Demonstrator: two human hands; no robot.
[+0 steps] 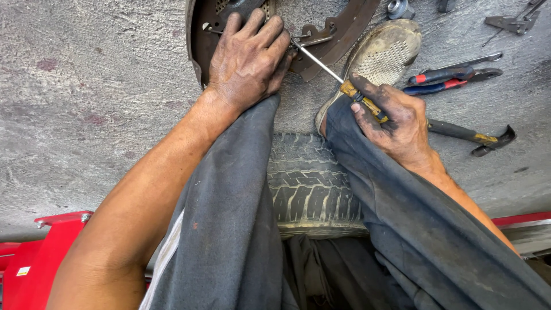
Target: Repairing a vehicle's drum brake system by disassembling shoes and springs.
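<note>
Rough grey concrete floor (97, 103) fills the view, mottled with faint reddish stains on the left, under even daylight. Red metal equipment (40, 252) sits at the near left corner, and a red rail (519, 220) runs along the near right edge.

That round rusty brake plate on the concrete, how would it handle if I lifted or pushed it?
The brake plate looks like thick rusted metal, so probably stiff and heavy for its size. Lying flat under the left hand, it seems unlikely to roll. Grimy surfaces may feel slippery.
</note>
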